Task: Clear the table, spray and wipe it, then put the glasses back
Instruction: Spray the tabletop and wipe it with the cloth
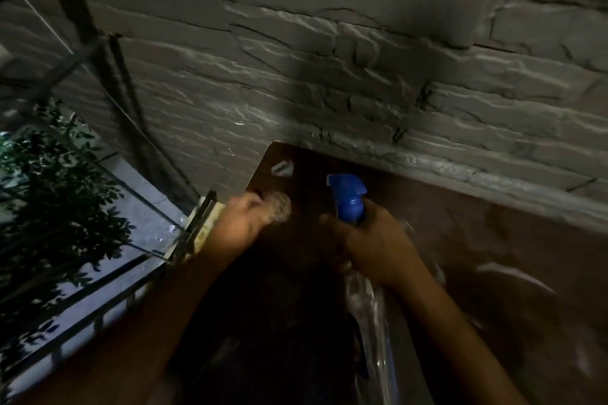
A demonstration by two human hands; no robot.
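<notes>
Tabletop [477, 240], dark brown and glossy, butts against a rough grey stone-textured wall [329, 59]; its rounded far-left corner sits just beyond your hands, with open surface to your right. Your left hand [243, 220] curls around a clear patterned glass [278, 207] near that left edge. Your right hand [378, 246] grips the neck of a transparent spray bottle [368, 299], its blue trigger head [348, 197] pointing toward the wall.
</notes>
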